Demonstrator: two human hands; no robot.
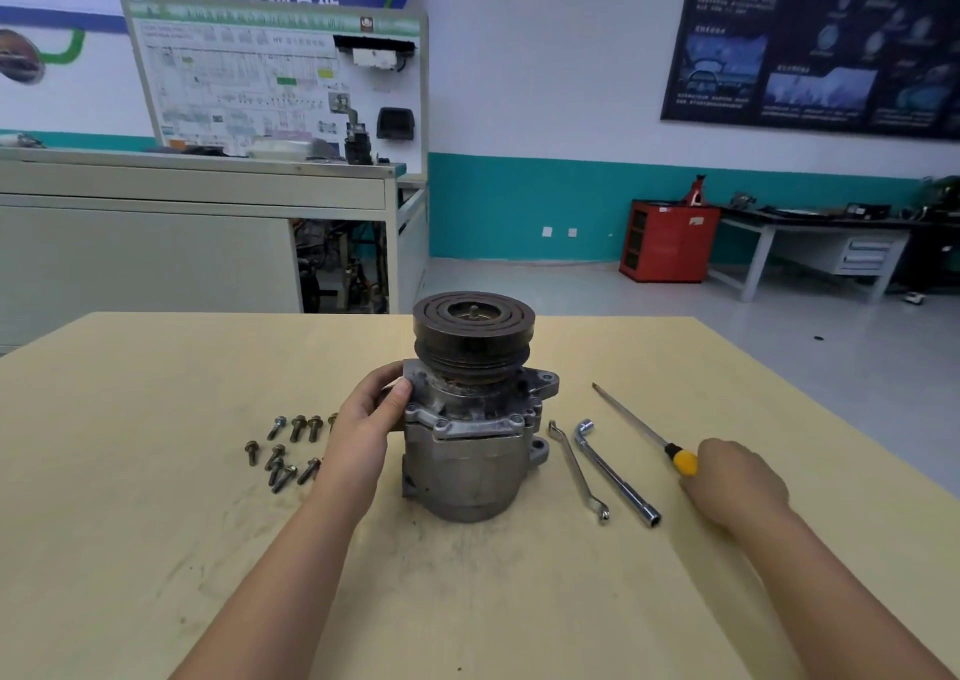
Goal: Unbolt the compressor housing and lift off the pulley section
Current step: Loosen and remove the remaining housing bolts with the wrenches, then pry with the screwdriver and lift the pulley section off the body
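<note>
1. The grey cast-metal compressor housing (467,466) stands upright at the middle of the pale yellow wooden table (156,523), dead ahead of me at 12 o'clock.
2. Its black grooved steel pulley section (474,331) sits on top, face up, with concentric rings and a small shaft end at the centre.
3. The housing is scuffed and grimy, with lugs sticking out at 3 o'clock and a dark seam under its upper flange.
4. My left hand (363,419) grips that flange at 9 o'clock, thumb pressed on the front edge and fingers wrapped behind.
5. My right hand (737,476), at 3 o'clock, has its fingers curled round the yellow-handled flat screwdriver (639,427) lying on the table.
6. Loose dark flanged bolts (283,450) lie scattered at 9 o'clock.
7. A thin chrome offset ring spanner (576,469) and a chrome L-shaped socket wrench (615,474) lie between the housing and the screwdriver.
</note>
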